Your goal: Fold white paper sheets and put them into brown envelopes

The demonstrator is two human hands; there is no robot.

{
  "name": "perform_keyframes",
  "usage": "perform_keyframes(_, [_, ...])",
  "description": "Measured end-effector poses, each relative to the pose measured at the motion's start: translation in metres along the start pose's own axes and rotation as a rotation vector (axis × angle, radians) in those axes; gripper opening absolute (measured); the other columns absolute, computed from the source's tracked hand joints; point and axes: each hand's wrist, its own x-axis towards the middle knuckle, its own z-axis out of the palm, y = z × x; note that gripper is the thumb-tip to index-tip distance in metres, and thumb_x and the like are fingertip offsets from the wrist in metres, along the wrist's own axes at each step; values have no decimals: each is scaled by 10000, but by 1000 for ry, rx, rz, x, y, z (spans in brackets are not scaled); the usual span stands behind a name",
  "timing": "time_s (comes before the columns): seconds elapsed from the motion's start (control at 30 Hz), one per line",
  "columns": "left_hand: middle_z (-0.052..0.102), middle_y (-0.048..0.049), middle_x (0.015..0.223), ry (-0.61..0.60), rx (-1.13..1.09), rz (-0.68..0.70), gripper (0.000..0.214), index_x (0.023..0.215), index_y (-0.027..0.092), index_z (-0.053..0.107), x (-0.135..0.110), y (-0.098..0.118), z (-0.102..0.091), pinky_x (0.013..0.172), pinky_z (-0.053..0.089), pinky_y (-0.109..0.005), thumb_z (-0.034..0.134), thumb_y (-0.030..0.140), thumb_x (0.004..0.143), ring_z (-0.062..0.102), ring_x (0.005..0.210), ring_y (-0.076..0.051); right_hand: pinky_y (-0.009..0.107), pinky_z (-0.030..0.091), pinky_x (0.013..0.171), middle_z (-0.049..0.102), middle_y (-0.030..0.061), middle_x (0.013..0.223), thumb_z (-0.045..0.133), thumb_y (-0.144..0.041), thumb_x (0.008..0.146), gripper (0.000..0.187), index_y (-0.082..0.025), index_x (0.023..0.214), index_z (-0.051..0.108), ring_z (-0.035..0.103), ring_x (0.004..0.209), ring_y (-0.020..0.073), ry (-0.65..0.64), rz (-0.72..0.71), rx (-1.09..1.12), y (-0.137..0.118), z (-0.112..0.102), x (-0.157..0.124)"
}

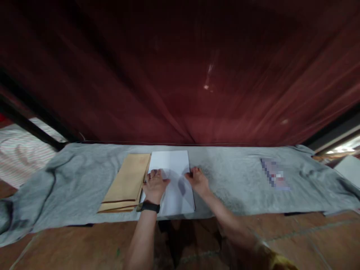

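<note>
A stack of white paper [171,159] lies in front of me on a grey cloth. My left hand [155,184], with a dark watch on the wrist, rests on the paper's left part, fingers spread. At the right edge of the stack my right hand [198,180] is closed, its thumb over the top of the paper and its other fingers curled by the side. How many sheets it grips cannot be made out. Touching the stack's left side is a pile of brown envelopes [126,180], slightly fanned out at the near end.
The grey cloth [230,161] covers a long narrow surface. A blurred purple packet or booklet [275,174] lies on its right part. Behind hangs a dark red curtain [174,93]. Dark bars [30,129] stand at the left, and tiled floor [84,247] shows below.
</note>
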Motion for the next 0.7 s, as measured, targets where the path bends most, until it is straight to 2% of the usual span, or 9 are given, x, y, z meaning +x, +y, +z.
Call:
perform_keyframes(0.13, [521, -199, 1456, -10, -34, -1, 517, 1336, 240, 585, 0, 2, -3, 969, 447, -583, 636, 405, 848, 448, 1341, -425, 291, 429, 710, 688, 71, 1002, 713, -395, 811, 238, -234, 966, 631, 662, 922, 240, 1, 68, -30, -10, 3, 5])
perform_keyframes(0.23, [524, -208, 1449, -53, -83, -21, 522, 1322, 223, 587, 2, 6, -6, 962, 435, -616, 644, 390, 831, 443, 1336, -439, 287, 399, 685, 668, 25, 823, 730, -361, 768, 177, -230, 815, 621, 647, 841, 227, -35, 73, -9, -9, 1, 12])
perform_keyframes(0.3, [521, -209, 1457, -44, -114, -37, 512, 1327, 217, 583, 4, 8, -8, 968, 433, -610, 622, 390, 846, 452, 1338, -435, 276, 376, 653, 609, -10, 685, 718, -346, 768, 204, -234, 683, 571, 622, 757, 200, -59, 56, 12, -7, -1, 17])
perform_keyframes(0.43, [582, -224, 1375, 50, -88, -70, 473, 1305, 171, 606, 6, 13, -9, 958, 453, -551, 524, 429, 917, 542, 1264, -419, 265, 334, 600, 521, -25, 580, 657, -301, 798, 310, -234, 563, 465, 574, 664, 168, -56, -21, 86, 4, -2, 20])
perform_keyframes(0.57, [664, -227, 1205, 212, -45, -56, 438, 1269, 123, 637, 4, 22, -13, 944, 471, -497, 497, 386, 948, 613, 1174, -391, 273, 320, 595, 558, -15, 622, 587, -209, 792, 199, -237, 608, 516, 551, 654, 165, -12, -95, 138, 15, -4, 19])
perform_keyframes(0.7, [672, -210, 1228, 302, -164, -55, 412, 1276, 137, 647, 11, 26, -19, 975, 477, -487, 491, 340, 953, 625, 1177, -371, 277, 337, 602, 545, -24, 609, 583, -256, 792, 153, -240, 644, 547, 503, 616, 155, 16, -150, 323, 23, -15, 20])
